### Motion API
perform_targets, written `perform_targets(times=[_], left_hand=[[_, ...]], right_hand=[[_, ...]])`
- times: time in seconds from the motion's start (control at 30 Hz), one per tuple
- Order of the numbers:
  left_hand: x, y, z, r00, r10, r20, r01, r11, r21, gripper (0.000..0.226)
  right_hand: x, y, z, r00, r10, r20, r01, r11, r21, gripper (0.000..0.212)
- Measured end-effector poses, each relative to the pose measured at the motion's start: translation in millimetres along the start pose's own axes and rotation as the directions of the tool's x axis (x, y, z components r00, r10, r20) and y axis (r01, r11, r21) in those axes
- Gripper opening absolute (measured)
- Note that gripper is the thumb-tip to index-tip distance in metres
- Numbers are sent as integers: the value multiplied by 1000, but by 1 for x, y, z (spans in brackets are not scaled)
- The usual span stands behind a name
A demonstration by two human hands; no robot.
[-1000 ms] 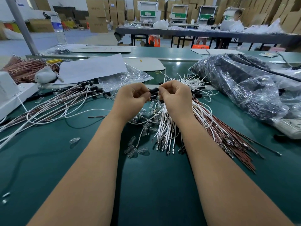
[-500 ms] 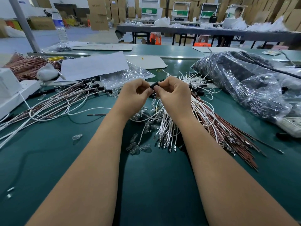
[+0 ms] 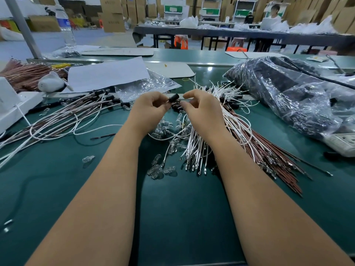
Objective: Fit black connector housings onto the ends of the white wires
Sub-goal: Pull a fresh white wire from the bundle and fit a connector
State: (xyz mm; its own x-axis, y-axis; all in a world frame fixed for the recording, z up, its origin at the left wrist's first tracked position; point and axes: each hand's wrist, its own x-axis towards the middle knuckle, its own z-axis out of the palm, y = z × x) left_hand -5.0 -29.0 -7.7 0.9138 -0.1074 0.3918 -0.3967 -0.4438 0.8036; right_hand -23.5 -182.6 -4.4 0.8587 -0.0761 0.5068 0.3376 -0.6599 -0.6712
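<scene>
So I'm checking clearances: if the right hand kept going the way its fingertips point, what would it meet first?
Probably the black connector housing pinched in the left hand. The right hand has its fingertips aimed leftward at it across a small gap, though depth is uncertain.

Matt green mat (image 3: 57, 189), crinkled glossy plastic bag (image 3: 288, 96), clear glass bulbs (image 3: 161, 171).
</scene>
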Motion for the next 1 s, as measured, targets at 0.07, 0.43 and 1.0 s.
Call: perform_targets(times=[0.07,0.43,1.0], left_hand=[[1,-5,-1,998,-15,-57,17,999,39,6],[2,-12,1,995,4,-98,-1,1000,30,8],[-2,-1,2,994,-71,78,81,988,-133,19]], right_hand=[[-1,-1,0,993,-43,110,58,989,-139,15],[-5,-7,4,933,32,359,81,952,-297,11],[3,0,0,979,204,20,-185,840,509,14]])
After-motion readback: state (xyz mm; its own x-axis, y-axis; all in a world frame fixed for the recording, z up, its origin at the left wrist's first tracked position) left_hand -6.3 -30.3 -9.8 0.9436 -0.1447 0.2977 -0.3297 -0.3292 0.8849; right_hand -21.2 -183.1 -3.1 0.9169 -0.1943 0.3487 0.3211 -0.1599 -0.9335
